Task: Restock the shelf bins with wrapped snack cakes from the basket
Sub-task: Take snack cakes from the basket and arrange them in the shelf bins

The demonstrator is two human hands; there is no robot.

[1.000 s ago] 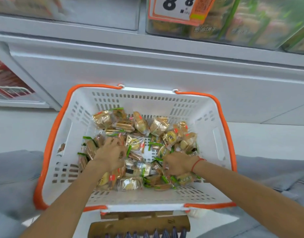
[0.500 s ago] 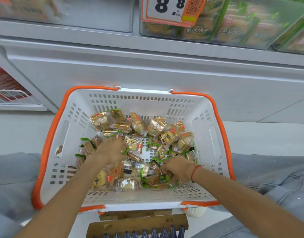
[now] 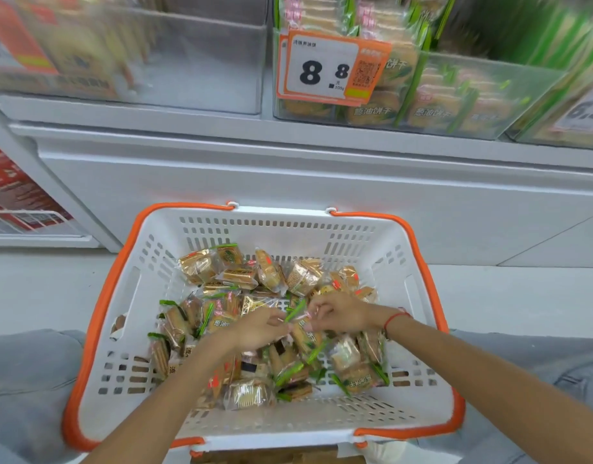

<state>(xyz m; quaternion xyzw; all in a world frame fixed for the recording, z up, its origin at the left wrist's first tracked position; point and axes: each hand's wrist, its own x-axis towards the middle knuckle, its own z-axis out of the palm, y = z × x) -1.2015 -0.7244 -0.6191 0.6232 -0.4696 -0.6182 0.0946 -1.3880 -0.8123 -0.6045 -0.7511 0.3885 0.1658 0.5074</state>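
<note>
A white basket (image 3: 281, 229) with an orange rim holds several wrapped snack cakes (image 3: 271, 272) in gold and green wrappers. Both hands are over the middle of the pile. My left hand (image 3: 258, 329) and my right hand (image 3: 338, 314), which has a red string at the wrist, meet at a green-edged wrapped cake (image 3: 297, 316), and each pinches it with its fingertips. Above, clear shelf bins stand on the white shelf: a nearly bare bin (image 3: 201, 61) at centre left and a stocked bin (image 3: 456, 105) at the right.
An orange price tag (image 3: 325, 70) reading 8.8 hangs on the stocked bin's front. A white cabinet face (image 3: 288, 182) rises behind the basket. Red packaging (image 3: 10, 192) sits at the far left. Grey trouser legs (image 3: 24, 380) flank the basket.
Both hands have lifted out of the pile and come together at the basket's centre on one cake. The view has tilted up, showing more of the shelf bins.
</note>
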